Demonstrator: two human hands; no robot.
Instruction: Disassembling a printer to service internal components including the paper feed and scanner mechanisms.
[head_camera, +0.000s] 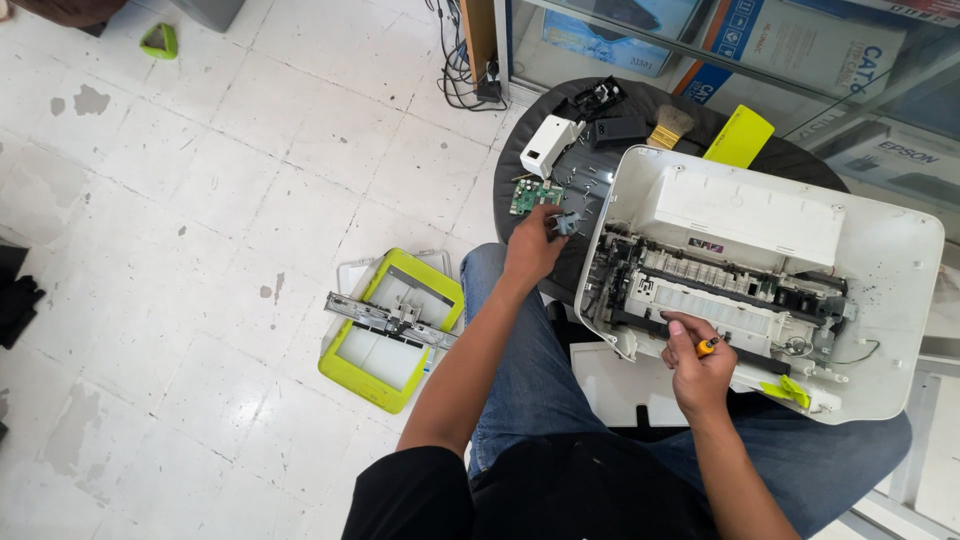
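An opened white printer (880, 250) lies across my lap and a round black table (520, 150), its inner rollers and frame exposed. My right hand (695, 365) is shut on a small screwdriver (708, 346) with an orange handle, at the printer's near edge. My left hand (532, 245) reaches to the table left of the printer and pinches a small grey part (567, 222). A green circuit board (535, 195) lies just beyond that hand.
On the table sit a white plastic cover (548, 145), black parts (610, 115), a brush (668, 125) and a yellow panel (740, 135). A lime-green and white scanner lid (385, 335) with a metal bar lies on the tiled floor at left. Cables (455, 60) and glass cabinets stand behind.
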